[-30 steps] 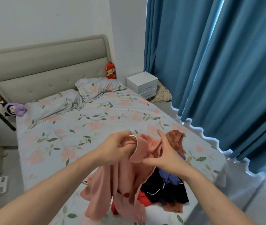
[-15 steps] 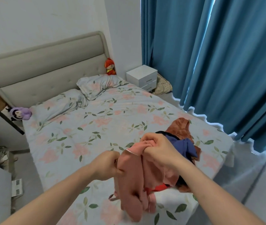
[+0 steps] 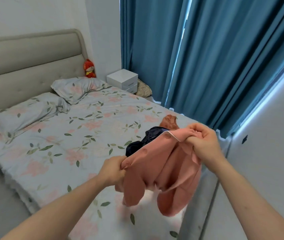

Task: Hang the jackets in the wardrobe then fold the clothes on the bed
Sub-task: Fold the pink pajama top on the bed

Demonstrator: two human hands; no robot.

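Both hands' grip is closed on the pink garment (image 3: pixel 163 170), left hand (image 3: pixel 114 168) low, right hand (image 3: pixel 202 141) higher; behind the grip lie a dark garment (image 3: pixel 144 141) (partly hidden) and a rust one (image 3: pixel 169 122) on the bed (image 3: pixel 68 135)

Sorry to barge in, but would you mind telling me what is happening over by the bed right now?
A person is holding up a pink garment over the foot of the floral-sheeted bed. The left hand grips one edge, and the right hand grips the other, higher up, so the fabric hangs loose between them. A dark navy piece and a rust-coloured piece lie unfolded on the bed behind it.
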